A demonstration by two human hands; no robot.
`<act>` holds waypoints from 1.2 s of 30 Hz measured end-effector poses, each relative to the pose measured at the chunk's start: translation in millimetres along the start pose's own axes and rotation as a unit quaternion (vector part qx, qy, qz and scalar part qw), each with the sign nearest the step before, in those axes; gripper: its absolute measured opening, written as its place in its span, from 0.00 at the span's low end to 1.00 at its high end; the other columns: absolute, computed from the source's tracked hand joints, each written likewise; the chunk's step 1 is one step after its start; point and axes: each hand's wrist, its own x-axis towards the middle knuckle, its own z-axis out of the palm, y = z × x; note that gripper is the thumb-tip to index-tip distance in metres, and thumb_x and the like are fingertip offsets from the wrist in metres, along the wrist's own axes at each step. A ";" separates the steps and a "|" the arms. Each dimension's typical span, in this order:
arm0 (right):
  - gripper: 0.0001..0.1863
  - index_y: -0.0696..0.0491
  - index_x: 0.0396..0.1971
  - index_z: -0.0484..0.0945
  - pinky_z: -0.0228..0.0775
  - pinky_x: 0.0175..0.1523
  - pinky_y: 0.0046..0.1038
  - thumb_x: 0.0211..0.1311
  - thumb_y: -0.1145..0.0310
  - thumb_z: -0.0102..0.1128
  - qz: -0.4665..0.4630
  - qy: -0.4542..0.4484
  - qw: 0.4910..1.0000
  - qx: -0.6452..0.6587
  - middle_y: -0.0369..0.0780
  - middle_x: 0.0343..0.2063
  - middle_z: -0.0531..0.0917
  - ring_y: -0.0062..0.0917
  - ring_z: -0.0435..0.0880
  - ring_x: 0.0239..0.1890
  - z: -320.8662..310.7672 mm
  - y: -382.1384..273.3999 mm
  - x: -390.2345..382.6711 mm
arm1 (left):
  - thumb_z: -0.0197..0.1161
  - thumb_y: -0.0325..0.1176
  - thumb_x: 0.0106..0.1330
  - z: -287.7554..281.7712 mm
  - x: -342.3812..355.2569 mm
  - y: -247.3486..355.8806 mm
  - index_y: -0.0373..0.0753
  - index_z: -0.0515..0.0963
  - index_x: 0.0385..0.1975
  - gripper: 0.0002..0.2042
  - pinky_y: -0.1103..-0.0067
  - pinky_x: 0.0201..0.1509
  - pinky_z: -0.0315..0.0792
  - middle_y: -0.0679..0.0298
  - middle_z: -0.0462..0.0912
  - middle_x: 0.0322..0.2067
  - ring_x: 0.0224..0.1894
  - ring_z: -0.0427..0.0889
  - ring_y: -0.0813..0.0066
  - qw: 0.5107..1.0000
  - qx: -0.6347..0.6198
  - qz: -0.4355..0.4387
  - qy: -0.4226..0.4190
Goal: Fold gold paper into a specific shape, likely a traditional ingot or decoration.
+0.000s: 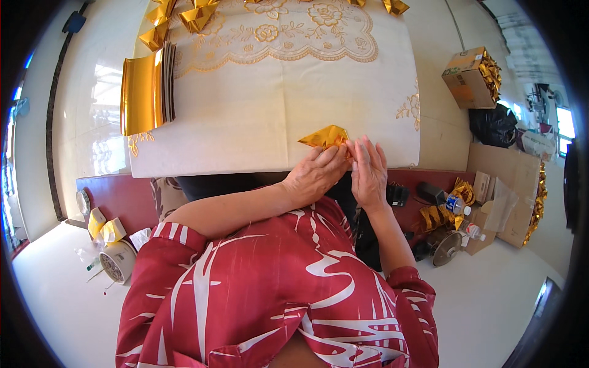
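A piece of folded gold foil paper [327,135] lies at the near edge of the cloth-covered table, its pointed end to the left. My left hand [316,175] has its fingers pressed together on the paper's near side. At its right corner, my right hand [369,176] pinches the paper, with the other fingers stretched out. The two hands meet there, and my fingers hide part of the fold. A stack of gold foil sheets [142,95] stands at the table's left side.
Finished gold folded pieces [197,18] lie along the table's far edge. Cardboard boxes with gold pieces [464,76] and a black bag [492,126] are at the right. Plastic bottles [459,204] and a round container [118,262] flank me on the white surface.
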 end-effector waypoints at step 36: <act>0.27 0.57 0.67 0.63 0.48 0.72 0.49 0.70 0.65 0.47 -0.008 -0.026 0.997 0.069 0.46 0.66 0.68 0.41 0.62 0.71 15.5 -30.4 47.5 | 0.65 0.54 0.58 -17.0 -12.2 -23.1 0.53 0.68 0.66 0.34 0.47 0.74 0.42 0.47 0.48 0.72 0.76 0.43 0.45 0.981 -0.100 -0.128 -0.103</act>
